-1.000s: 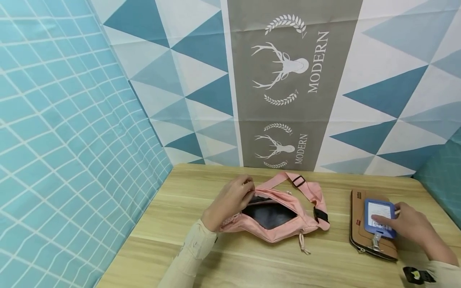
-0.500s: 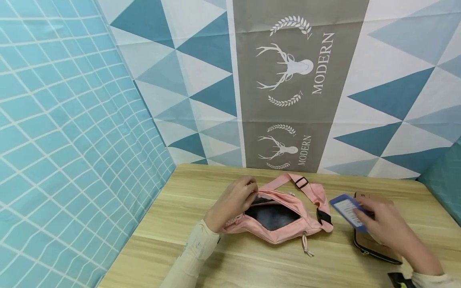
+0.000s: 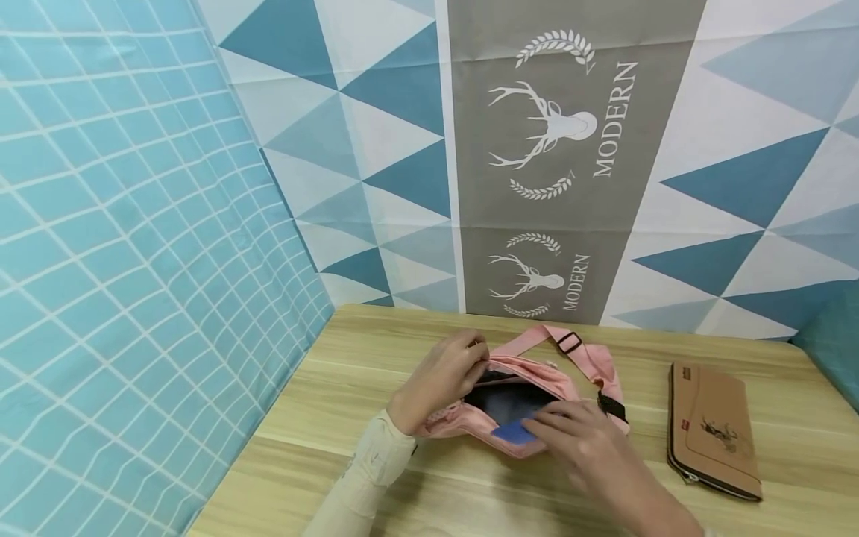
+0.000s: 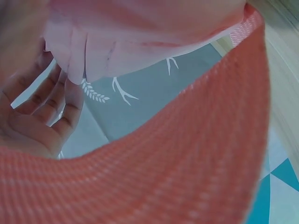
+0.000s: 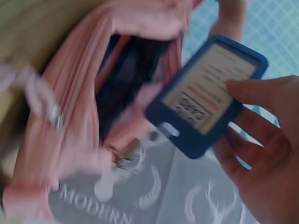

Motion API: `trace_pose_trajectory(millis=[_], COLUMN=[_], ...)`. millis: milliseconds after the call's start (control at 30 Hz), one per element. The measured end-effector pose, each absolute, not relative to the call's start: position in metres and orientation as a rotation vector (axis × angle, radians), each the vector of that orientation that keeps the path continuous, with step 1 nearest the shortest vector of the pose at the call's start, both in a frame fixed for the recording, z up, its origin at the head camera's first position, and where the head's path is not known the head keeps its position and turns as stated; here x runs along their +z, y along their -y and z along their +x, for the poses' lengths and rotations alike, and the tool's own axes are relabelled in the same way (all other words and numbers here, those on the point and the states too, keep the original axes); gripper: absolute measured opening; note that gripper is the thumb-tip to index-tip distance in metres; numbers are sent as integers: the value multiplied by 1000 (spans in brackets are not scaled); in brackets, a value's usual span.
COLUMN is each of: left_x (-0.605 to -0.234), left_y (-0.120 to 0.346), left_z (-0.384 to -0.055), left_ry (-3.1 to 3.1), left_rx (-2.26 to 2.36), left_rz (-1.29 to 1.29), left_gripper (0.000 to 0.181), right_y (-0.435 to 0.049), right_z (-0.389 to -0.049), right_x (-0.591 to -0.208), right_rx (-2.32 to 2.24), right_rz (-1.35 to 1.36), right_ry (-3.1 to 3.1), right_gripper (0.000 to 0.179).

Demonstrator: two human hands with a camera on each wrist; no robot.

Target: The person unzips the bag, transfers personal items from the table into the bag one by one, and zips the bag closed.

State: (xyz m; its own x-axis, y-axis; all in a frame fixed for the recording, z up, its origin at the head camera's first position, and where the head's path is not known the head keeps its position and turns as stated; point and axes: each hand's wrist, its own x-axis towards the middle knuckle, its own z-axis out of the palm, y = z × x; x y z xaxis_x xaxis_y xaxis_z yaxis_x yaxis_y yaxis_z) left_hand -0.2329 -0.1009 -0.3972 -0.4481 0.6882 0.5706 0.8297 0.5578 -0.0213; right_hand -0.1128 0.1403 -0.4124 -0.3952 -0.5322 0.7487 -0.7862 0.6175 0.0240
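Observation:
A pink waist bag (image 3: 537, 368) lies on the table with its main zip undone, showing a dark lining (image 3: 510, 403). My left hand (image 3: 443, 377) pinches the bag's upper left edge. In the left wrist view, its fingers (image 4: 70, 105) are curled at the pale pink fabric. A blue badge holder (image 5: 205, 95) with a printed card is held in my right hand (image 3: 593, 451), the thumb on its face and the fingers behind. In the head view, the holder is over the front lip of the bag's mouth, partly covered by the right hand.
A brown zip wallet (image 3: 714, 432) lies flat on the wooden table (image 3: 376, 343), right of the bag. The bag's pink strap (image 3: 593, 363) with its black buckle (image 3: 612, 407) loops behind it. Patterned cloth walls stand at the back and left.
The right hand has lifted the badge holder off the brown wallet and carried it left to the bag's opening. The left hand keeps its hold on the bag edge.

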Motion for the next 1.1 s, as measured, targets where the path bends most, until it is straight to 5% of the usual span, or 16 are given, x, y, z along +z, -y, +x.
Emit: trace_pose_trajectory(millis=[200, 333, 467, 733, 1100], left_x=[-396, -397, -396, -396, -397], left_y=[101, 98, 97, 98, 97], left_z=[-231, -230, -229, -228, -228], left_ry=[2283, 2290, 2310, 2303, 2303], left_rx=[-338, -342, -339, -330, -325], left_rz=[-1225, -1227, -1224, -1211, -1211], left_gripper=[5, 6, 5, 4, 4], right_y=[-105, -105, -111, -102, -90], right_z=[-131, -144, -151, -147, -121], right_x=[-431, -445, -457, -475, -473], right_rx=[397, 346, 284, 54, 61], right_rz=[1103, 1042, 943, 822, 826], right_ry=[1990, 2061, 2125, 2377, 2592], right_gripper=[42, 15, 43, 23, 47])
